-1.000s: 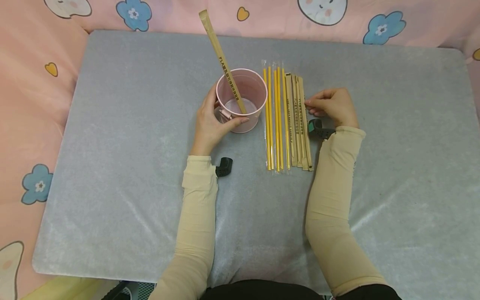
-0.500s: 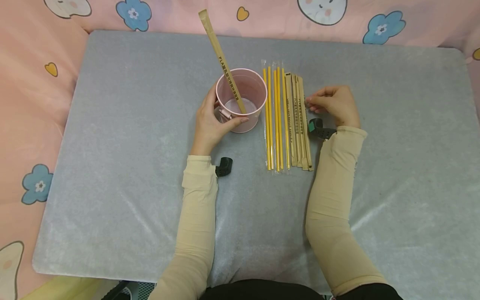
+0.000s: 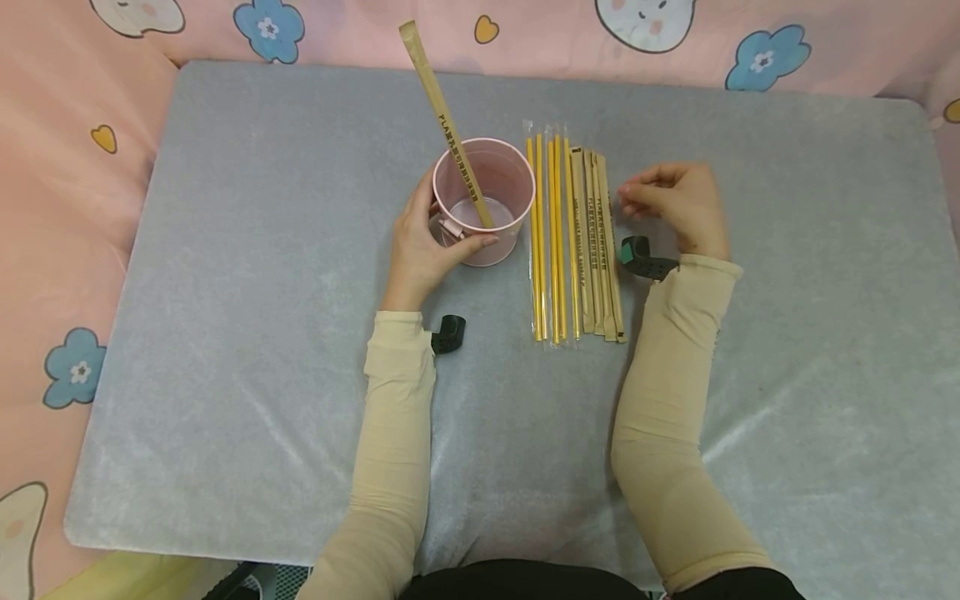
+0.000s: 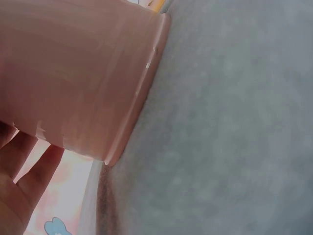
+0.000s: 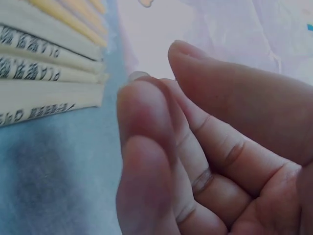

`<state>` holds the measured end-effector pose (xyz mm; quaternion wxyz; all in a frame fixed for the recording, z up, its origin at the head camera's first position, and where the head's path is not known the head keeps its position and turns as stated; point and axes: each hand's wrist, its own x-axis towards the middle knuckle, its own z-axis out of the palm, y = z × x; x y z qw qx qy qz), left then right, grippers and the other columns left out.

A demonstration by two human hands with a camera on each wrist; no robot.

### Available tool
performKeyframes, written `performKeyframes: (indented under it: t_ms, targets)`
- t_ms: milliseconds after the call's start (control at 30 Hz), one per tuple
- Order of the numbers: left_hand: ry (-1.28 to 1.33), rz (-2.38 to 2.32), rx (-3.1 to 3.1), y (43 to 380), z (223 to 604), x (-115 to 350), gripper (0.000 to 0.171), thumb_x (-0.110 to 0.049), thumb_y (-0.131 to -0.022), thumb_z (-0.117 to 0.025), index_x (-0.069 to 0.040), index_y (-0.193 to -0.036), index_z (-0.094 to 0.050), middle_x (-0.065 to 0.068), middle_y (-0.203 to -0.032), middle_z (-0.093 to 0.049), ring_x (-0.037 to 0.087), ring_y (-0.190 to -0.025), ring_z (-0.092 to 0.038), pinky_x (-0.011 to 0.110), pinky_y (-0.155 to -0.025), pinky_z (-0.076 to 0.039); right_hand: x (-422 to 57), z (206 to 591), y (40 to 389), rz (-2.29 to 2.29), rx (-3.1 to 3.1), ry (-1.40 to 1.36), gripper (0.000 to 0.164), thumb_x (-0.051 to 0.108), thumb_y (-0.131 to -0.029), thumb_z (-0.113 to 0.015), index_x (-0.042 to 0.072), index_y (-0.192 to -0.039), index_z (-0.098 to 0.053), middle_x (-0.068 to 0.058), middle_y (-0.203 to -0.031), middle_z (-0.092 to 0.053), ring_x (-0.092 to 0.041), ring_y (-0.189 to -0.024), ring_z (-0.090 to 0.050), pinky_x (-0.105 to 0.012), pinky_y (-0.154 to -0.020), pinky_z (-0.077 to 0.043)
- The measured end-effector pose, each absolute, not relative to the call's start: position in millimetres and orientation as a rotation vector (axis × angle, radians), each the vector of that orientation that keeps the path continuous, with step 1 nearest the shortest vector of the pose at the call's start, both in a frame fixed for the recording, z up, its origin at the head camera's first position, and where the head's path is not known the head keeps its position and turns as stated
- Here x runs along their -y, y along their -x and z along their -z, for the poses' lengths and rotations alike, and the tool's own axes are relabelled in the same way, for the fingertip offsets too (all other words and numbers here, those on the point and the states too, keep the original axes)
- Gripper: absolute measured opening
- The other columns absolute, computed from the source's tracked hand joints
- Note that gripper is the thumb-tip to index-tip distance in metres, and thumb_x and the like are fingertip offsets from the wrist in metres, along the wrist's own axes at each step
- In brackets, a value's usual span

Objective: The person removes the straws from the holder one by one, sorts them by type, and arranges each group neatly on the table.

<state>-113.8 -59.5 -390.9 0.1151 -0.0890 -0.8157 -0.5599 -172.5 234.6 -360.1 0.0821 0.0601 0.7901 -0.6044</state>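
Note:
My left hand (image 3: 420, 246) grips a small pink bucket (image 3: 491, 246) from its left side, thumb along the front and fingers round the back. The bucket stands upright on the table; its wall (image 4: 73, 63) fills much of the left wrist view. A paper-wrapped straw (image 3: 442, 117) leans inside it, its top rising to the upper left. Just right of the row of straws hovers my right hand (image 3: 678, 204), fingers loosely bent. In the right wrist view the thumb (image 5: 234, 93) is apart from the fingertips, with nothing between them.
Yellow straws (image 3: 555, 242) in clear wrappers lie side by side right of the bucket. Several paper-wrapped straws (image 3: 596, 250) continue the row. All rest on a grey cloth-covered table (image 3: 262, 292), with a pink patterned curtain (image 3: 547, 33) behind.
My right hand has drawn a little away from the straws, to the right and slightly up in the head view. The left hand, bucket and straws stay put.

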Motion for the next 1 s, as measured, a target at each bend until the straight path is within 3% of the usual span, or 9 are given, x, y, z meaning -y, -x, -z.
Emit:
performKeyframes:
  t_ms: [233, 433, 667, 867, 1000]
  targets:
    - [0.254, 1.637, 2.391, 113.9, 390.6, 59.6, 0.095, -0.018, -0.064, -0.088, -0.005, -0.144, -0.037, 0.007, -0.134, -0.051, 0.012, -0.118, -0.048, 0.021, -0.098, -0.039, -231.6, 351.7, 169.6, 1.830, -2.387, -0.141, 0.004, 0.002, -0.083, -0.069, 0.001, -0.082, -0.072, 0.004, -0.065, -0.066, -0.009, -0.058, -0.063, -0.020, -0.056, -0.053]
    - [0.250, 1.635, 2.395, 113.7, 390.2, 59.5, 0.096, -0.018, -0.064, -0.088, -0.005, -0.143, -0.037, 0.007, -0.133, -0.051, 0.012, -0.118, -0.048, 0.020, -0.098, -0.039, -227.3, 341.9, 166.2, 1.841, -2.406, -0.129, 0.012, 0.002, -0.083, -0.069, -0.008, -0.090, -0.070, 0.004, -0.067, -0.067, -0.009, -0.059, -0.063, -0.019, -0.059, -0.053]
    - [0.262, 1.631, 2.388, 113.7, 390.0, 59.4, 0.095, -0.018, -0.064, -0.088, -0.004, -0.143, -0.037, 0.009, -0.133, -0.051, 0.013, -0.118, -0.048, 0.021, -0.098, -0.039, -222.8, 331.9, 162.0, 1.853, -2.433, -0.113, 0.004, 0.003, -0.082, -0.070, 0.001, -0.086, -0.072, 0.003, -0.071, -0.067, -0.012, -0.061, -0.063, -0.019, -0.060, -0.053]
    - [0.270, 1.627, 2.381, 113.7, 391.1, 59.4, 0.095, -0.020, -0.064, -0.088, -0.003, -0.143, -0.037, 0.010, -0.132, -0.051, 0.015, -0.117, -0.048, 0.022, -0.098, -0.040, -218.7, 324.6, 158.6, 1.872, -2.459, -0.087, 0.013, 0.002, -0.082, -0.070, -0.007, -0.091, -0.070, 0.001, -0.072, -0.067, -0.013, -0.061, -0.063, -0.019, -0.060, -0.053]
    - [0.270, 1.630, 2.379, 113.6, 391.1, 59.5, 0.095, -0.020, -0.065, -0.088, -0.003, -0.143, -0.037, 0.010, -0.131, -0.051, 0.016, -0.116, -0.049, 0.022, -0.097, -0.040, -215.7, 320.8, 156.6, 1.881, -2.494, -0.045, 0.008, 0.002, -0.082, -0.070, -0.003, -0.088, -0.072, 0.002, -0.073, -0.068, -0.013, -0.061, -0.063, -0.019, -0.061, -0.053]
